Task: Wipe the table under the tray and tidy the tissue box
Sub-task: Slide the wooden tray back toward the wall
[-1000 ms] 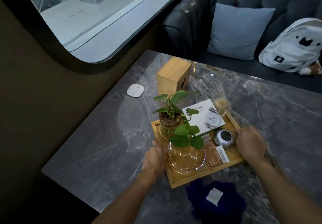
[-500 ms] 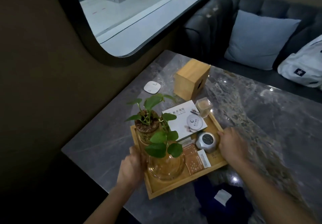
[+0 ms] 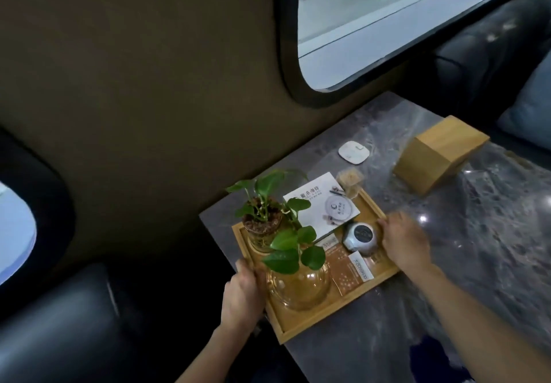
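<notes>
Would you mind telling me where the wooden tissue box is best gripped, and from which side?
Grip the wooden tissue box across its two flat opposite side faces, from above: it stands free on the table, clear of the tray.

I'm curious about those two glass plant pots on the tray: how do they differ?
The far pot is a narrow, straight jar packed with brown matter; the near pot is a wide, rounded bowl of clear amber glass. The left hand grips the tray beside the near pot, not the far one. Both hold green leafy sprigs.
</notes>
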Motion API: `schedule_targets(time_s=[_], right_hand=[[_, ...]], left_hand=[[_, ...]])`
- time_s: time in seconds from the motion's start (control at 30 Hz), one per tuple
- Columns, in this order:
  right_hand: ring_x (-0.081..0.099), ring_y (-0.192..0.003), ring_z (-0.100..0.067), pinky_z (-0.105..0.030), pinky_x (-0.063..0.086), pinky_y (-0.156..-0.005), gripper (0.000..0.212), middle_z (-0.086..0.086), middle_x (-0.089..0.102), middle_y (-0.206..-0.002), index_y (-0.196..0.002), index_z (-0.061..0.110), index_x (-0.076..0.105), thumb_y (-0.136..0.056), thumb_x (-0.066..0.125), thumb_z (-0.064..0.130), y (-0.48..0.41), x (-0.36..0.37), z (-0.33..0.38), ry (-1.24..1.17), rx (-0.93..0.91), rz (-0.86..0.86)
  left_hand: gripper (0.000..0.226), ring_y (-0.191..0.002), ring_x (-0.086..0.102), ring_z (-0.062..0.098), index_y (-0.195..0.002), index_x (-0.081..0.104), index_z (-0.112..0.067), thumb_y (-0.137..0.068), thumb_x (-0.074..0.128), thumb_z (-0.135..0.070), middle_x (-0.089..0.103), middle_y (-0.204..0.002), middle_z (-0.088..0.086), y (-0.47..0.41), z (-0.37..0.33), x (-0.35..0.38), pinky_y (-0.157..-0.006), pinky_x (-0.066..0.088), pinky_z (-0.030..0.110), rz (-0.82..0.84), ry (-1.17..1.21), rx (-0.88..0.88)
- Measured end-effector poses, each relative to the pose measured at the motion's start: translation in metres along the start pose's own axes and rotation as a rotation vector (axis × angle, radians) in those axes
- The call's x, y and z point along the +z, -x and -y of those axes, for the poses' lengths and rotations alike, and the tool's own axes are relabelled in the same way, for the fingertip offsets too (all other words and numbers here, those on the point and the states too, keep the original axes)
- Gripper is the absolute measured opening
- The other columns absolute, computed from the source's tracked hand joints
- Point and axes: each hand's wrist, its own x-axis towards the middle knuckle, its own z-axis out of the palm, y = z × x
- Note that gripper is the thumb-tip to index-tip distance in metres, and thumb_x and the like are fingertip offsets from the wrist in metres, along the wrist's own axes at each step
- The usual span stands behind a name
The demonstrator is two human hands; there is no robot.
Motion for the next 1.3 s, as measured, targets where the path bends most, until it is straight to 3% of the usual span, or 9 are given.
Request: schedule_targets(time_s=[0.23,0.4,0.53,0.63,0.7,0.77,0.87,1.03,1.3], right_hand=[[0.056,-0.092,-0.04,-0.046,0.045,-0.074,0.031,-0.024,0.059,-0.099,-0.09,-0.003,0.056,-0.093,0.044,0.025,-0.037,0.023,0.02,0.062,-0.032,0.076],[0.055,-0.094,-0.04,-0.046,0.044,-0.077,0.031,-0.024,0.059,-0.101,-0.091,-0.001,0.054,-0.093,0.042,0.028,-0.056,0.027,0.021,0.029,-0.054,0.131],[0.055,-0.091,-0.04,-0.047,0.045,-0.075,0.032,-0.023,0.057,-0.098,-0.092,0.001,0.053,-0.091,0.046,0.032,-0.056,0.019,0.023,-0.091,-0.033,0.108],[0.055,-0.09,-0.042,-0.049,0.047,-0.078,0.04,-0.025,0.058,-0.099,-0.108,0.0,0.054,-0.087,0.05,0.035,-0.039,0.014,0.015,-0.168,-0.04,-0.029],[0.05,-0.106,-0.039,-0.049,0.037,-0.092,0.049,-0.023,0.056,-0.114,-0.122,0.007,0.049,-0.086,0.053,0.04,-0.025,0.013,0.003,-0.277,0.002,-0.021],[0.037,-0.125,-0.033,-0.051,0.025,-0.104,0.072,-0.016,0.043,-0.137,-0.135,0.015,0.035,-0.078,0.06,0.051,-0.011,0.014,-0.01,-0.416,0.007,0.141],[0.023,-0.136,-0.024,-0.045,0.019,-0.108,0.115,-0.004,0.021,-0.152,-0.143,0.025,0.013,-0.052,0.069,0.066,0.003,0.015,-0.028,-0.432,-0.072,0.376],[0.016,-0.138,-0.027,-0.047,0.016,-0.111,0.134,0.0,0.011,-0.155,-0.144,0.026,0.0,-0.04,0.074,0.067,-0.004,0.019,-0.03,-0.276,-0.078,0.429],[0.016,-0.131,-0.019,-0.042,0.019,-0.106,0.131,0.007,0.007,-0.155,-0.143,0.029,-0.006,-0.037,0.047,0.087,-0.028,0.021,-0.003,-0.144,-0.138,0.375]], left_hand=[[0.014,-0.078,0.064,0.04,-0.089,0.036,-0.013,-0.093,0.042,-0.026,0.067,-0.086,0.018,-0.006,0.013,0.0,-0.062,0.047,0.039,-0.05,0.054,-0.073],[0.015,-0.076,0.064,0.038,-0.085,0.034,-0.016,-0.092,0.043,-0.025,0.055,-0.071,0.002,-0.01,0.01,0.004,-0.057,0.044,0.036,-0.084,0.129,-0.103],[0.013,-0.083,0.064,0.037,-0.095,0.037,-0.015,-0.091,0.044,-0.026,0.065,-0.09,0.011,-0.011,0.006,-0.001,-0.065,0.048,0.038,-0.115,0.105,-0.164],[0.037,-0.099,0.06,0.032,-0.117,0.042,-0.008,-0.087,0.055,-0.026,0.062,-0.106,0.013,-0.009,0.008,-0.012,-0.075,0.046,0.033,-0.268,0.104,-0.03],[0.073,-0.125,0.044,0.025,-0.136,0.028,-0.003,-0.082,0.061,-0.039,0.048,-0.133,0.011,-0.002,0.008,-0.016,-0.097,0.035,0.029,-0.253,0.105,0.056],[0.111,-0.141,0.006,0.01,-0.146,-0.002,-0.011,-0.07,0.053,-0.071,0.009,-0.152,-0.002,0.01,0.009,-0.012,-0.112,0.007,0.024,-0.127,0.055,0.109],[0.134,-0.135,-0.034,0.01,-0.132,-0.037,-0.015,-0.049,0.032,-0.095,-0.031,-0.147,0.001,0.026,0.008,0.007,-0.108,-0.027,0.022,0.039,-0.109,0.133],[0.135,-0.124,-0.049,0.013,-0.119,-0.048,-0.014,-0.049,0.039,-0.091,-0.036,-0.143,0.009,0.025,0.002,0.019,-0.1,-0.037,0.022,0.075,-0.285,0.12],[0.133,-0.128,-0.044,0.009,-0.125,-0.041,-0.014,-0.051,0.04,-0.09,-0.03,-0.149,0.01,0.005,0.002,0.002,-0.099,-0.036,0.018,0.054,-0.215,0.118]])
